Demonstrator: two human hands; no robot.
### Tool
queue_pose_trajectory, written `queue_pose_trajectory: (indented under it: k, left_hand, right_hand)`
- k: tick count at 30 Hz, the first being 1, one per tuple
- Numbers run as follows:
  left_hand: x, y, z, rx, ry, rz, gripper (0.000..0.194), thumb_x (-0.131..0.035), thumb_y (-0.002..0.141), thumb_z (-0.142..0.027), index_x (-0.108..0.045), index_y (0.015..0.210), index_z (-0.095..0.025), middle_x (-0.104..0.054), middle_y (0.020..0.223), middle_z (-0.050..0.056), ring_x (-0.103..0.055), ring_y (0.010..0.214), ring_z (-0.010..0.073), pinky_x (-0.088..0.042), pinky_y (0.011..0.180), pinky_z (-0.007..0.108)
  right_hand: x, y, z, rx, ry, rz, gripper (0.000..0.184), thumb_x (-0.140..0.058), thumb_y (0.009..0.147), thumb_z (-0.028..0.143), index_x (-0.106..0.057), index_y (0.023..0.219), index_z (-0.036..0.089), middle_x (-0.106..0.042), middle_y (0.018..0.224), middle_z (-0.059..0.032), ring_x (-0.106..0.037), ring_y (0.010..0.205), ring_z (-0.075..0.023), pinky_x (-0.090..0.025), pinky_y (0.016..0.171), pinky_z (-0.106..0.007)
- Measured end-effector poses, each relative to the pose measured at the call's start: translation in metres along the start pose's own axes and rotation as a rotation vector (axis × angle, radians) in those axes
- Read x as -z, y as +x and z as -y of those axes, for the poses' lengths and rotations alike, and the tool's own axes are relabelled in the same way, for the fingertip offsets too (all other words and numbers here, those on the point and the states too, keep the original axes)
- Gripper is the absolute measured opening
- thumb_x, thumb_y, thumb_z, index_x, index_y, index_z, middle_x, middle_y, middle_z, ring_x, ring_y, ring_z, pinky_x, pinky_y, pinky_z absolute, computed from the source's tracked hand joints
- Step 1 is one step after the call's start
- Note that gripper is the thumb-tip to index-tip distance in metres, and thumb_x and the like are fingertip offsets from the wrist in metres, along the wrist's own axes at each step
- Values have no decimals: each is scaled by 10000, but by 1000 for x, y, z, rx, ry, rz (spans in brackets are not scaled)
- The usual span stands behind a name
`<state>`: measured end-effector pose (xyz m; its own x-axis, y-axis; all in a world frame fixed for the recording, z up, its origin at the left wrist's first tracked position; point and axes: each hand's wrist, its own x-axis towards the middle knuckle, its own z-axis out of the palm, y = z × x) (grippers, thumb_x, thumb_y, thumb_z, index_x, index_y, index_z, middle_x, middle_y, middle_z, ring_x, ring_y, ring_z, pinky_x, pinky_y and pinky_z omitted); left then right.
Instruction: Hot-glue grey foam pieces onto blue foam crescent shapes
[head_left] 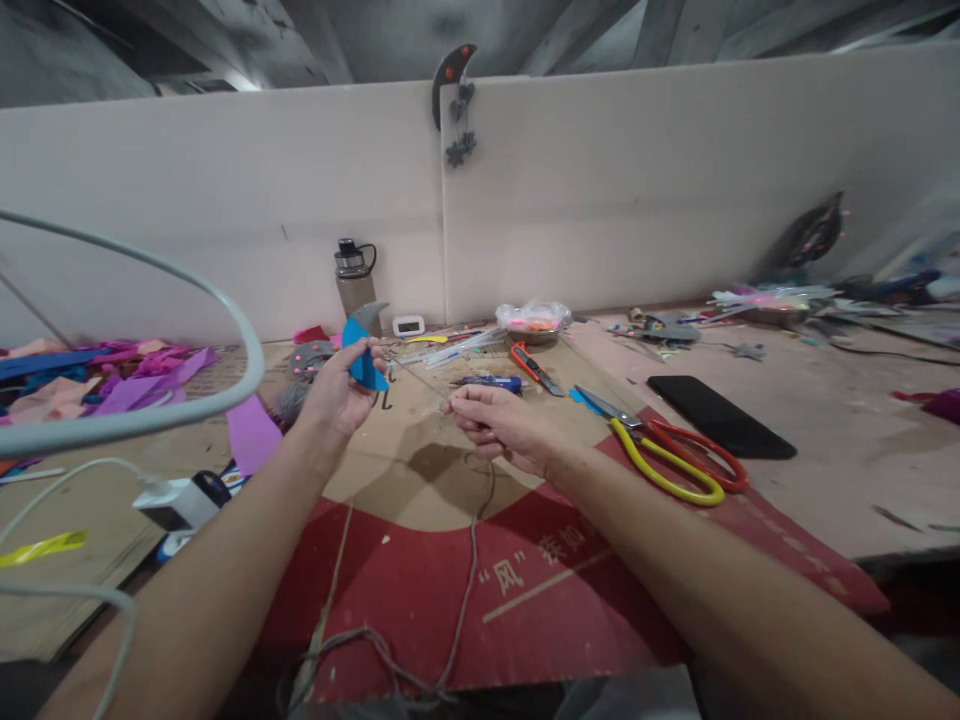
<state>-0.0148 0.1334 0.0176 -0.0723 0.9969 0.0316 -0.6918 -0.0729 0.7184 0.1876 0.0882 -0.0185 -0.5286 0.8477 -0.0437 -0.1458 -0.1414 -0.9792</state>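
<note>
My left hand is closed on a blue crescent-shaped felt piece with a grey tip that points up. A thin grey cord runs from that piece across to my right hand, whose fingers pinch it. Below the right hand the cord hangs down over the red and tan cardboard and gathers in loose loops at the front edge. Scissors with one yellow and one red handle lie right of my right hand. Behind it are an orange utility knife and a blue tool.
Purple, pink and blue felt scraps are heaped at left, near a pale cable and a charger. A bottle and a small digital clock stand behind. A black phone lies right. White boards wall off the back.
</note>
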Motion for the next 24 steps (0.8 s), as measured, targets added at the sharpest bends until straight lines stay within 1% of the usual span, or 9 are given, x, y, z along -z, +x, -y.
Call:
queue_pose_trajectory:
  k: [2, 4, 6, 8, 10, 12, 17, 21, 24]
  left_hand:
    - [3, 6, -12, -89, -27, -23, 80, -538, 757, -41, -570, 763, -114, -606, 642, 16, -578, 551, 62, -471, 485, 121]
    - [6, 10, -18, -177, 8, -39, 60, -565, 740, -50, -564, 746, -110, -607, 644, 17, -580, 555, 66, -470, 488, 127]
    - [7, 9, -16, -233, 107, -34, 52, -594, 720, -67, -563, 733, -108, -611, 648, 22, -580, 552, 71, -471, 493, 142]
    - [4, 1, -5, -266, 244, -3, 63, -624, 700, -94, -565, 721, -105, -621, 655, 32, -583, 549, 82, -476, 497, 160]
    - [-2, -10, 11, -276, 374, 50, 99, -653, 684, -136, -577, 738, -102, -636, 683, 44, -601, 568, 102, -493, 518, 189]
    - [-7, -20, 24, -271, 489, 93, 152, -667, 685, -200, -596, 777, -102, -640, 687, 42, -600, 555, 107, -501, 520, 208]
    - [-9, -29, 37, -263, 549, 141, 237, -679, 671, -262, -620, 857, -127, -649, 697, 21, -596, 550, 107, -514, 557, 237]
    - [-8, -26, 34, -231, 521, 147, 205, -663, 682, -244, -608, 840, -127, -656, 706, 37, -611, 552, 127, -507, 508, 235]
    - [-10, -27, 32, -151, 457, 113, 152, -653, 678, -191, -589, 795, -117, -649, 670, 44, -613, 542, 130, -504, 480, 223]
  right_hand:
    - [7, 0, 0, -44, -169, -64, 157, -489, 822, 333, -541, 807, 186, -285, 524, 89, -180, 395, -36, -130, 371, -171]
    - [13, 2, -2, -14, -406, -170, 184, -453, 830, 295, -578, 768, 174, -333, 520, 67, -271, 411, -55, -226, 393, -193]
    - [17, 4, -4, 149, -668, -322, 171, -475, 810, 259, -590, 722, 168, -476, 589, 15, -440, 532, -100, -374, 512, -244]
    - [16, 6, -5, 385, -782, -460, 121, -507, 800, 263, -589, 789, 174, -594, 799, -42, -544, 770, -158, -439, 719, -316]
    - [9, 9, -3, 566, -668, -517, 177, -523, 808, 303, -540, 948, 195, -590, 1023, -72, -542, 975, -181, -421, 872, -362]
    - [-2, 13, -1, 634, -455, -482, 290, -550, 803, 337, -453, 1050, 220, -542, 1149, -88, -529, 1063, -171, -414, 930, -365]
    - [-25, 28, -3, 528, -148, -293, 473, -658, 719, 317, -338, 1060, 245, -541, 1134, -81, -592, 963, -151, -482, 854, -347]
    - [-27, 34, -12, 459, -288, -347, 412, -637, 738, 336, -357, 1023, 234, -594, 878, -17, -592, 747, -144, -500, 684, -328]
    - [-25, 30, -13, 561, -565, -420, 210, -581, 789, 325, -467, 923, 211, -575, 801, -12, -547, 709, -142, -466, 675, -316]
